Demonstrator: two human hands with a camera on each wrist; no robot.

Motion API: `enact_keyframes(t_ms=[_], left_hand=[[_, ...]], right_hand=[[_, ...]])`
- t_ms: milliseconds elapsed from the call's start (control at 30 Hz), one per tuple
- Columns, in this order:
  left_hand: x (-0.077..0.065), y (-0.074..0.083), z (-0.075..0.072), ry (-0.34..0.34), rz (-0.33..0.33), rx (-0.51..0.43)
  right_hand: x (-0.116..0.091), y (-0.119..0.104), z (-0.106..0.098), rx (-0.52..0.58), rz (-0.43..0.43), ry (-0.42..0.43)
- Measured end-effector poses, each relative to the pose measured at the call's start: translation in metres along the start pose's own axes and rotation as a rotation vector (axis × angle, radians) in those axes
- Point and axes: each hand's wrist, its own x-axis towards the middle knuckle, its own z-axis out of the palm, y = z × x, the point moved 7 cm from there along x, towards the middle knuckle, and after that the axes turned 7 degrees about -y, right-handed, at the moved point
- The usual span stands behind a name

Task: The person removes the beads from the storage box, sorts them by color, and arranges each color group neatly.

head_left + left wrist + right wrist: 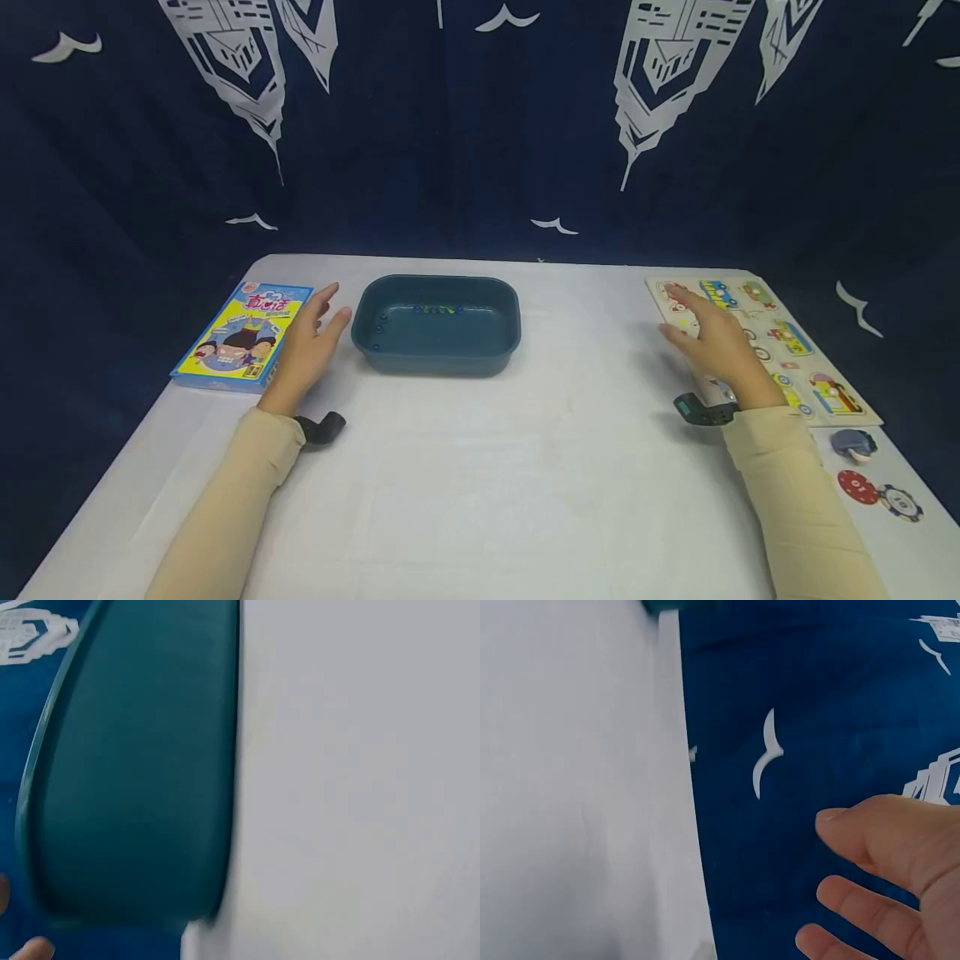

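Blue-green oblong plastic tray: just right of your left hand, the nearer one; long axis crosswise, well left of your right hand. Both hands hold nothing, fingers loosely parted. Yellow-and-blue cardboard box: just left of your left hand. Cream picture-printed flat board: beneath your right.

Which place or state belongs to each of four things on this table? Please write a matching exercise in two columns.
1. Dark teal rectangular tub
2. Blue-and-yellow printed box
3. Pale flat picture board
4. Round red chip

A. Partly hidden by the right hand
B. Beside a round white-and-dark chip
C. Near the white table's left edge
D. Holding small blue and yellow-green pieces

Pairs: 1-D, 2-C, 3-A, 4-B
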Motion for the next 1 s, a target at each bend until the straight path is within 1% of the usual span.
enact_keyframes(t_ms=[133, 200, 233, 300, 400, 533, 567, 633, 700, 800, 867, 1000], left_hand=[[0.005, -0.010, 0.021, -0.008, -0.074, -0.270], [0.007, -0.016, 0.031, -0.027, -0.119, -0.425], [0.009, -0.019, 0.035, -0.031, -0.133, -0.485], [0.011, -0.022, 0.042, -0.044, -0.148, -0.583], [0.014, -0.023, 0.051, -0.078, -0.120, -0.666], [0.014, -0.022, 0.058, -0.126, -0.050, -0.677], [0.013, -0.021, 0.059, -0.132, -0.032, -0.671], [0.012, -0.021, 0.060, -0.139, 0.005, -0.654], [0.011, -0.020, 0.060, -0.138, 0.030, -0.638], [0.009, -0.021, 0.060, -0.132, 0.045, -0.622], [0.008, -0.022, 0.059, -0.126, 0.054, -0.590], [0.009, -0.022, 0.056, -0.104, 0.094, -0.517]], right_hand=[[0.003, -0.011, 0.005, 0.159, -0.084, 0.021], [0.004, -0.016, 0.008, 0.253, -0.115, 0.014], [0.004, -0.017, 0.010, 0.294, -0.120, 0.013], [0.003, -0.021, 0.013, 0.382, -0.124, 0.003], [0.003, -0.026, 0.019, 0.547, -0.125, -0.027], [0.004, -0.037, 0.029, 0.767, -0.147, -0.107], [0.004, -0.042, 0.031, 0.801, -0.156, -0.129], [0.005, -0.050, 0.033, 0.835, -0.153, -0.166], [0.009, -0.058, 0.035, 0.833, -0.134, -0.195], [0.019, -0.072, 0.037, 0.820, -0.111, -0.241], [0.027, -0.085, 0.040, 0.816, -0.123, -0.277], [0.045, -0.109, 0.049, 0.808, -0.182, -0.339]])
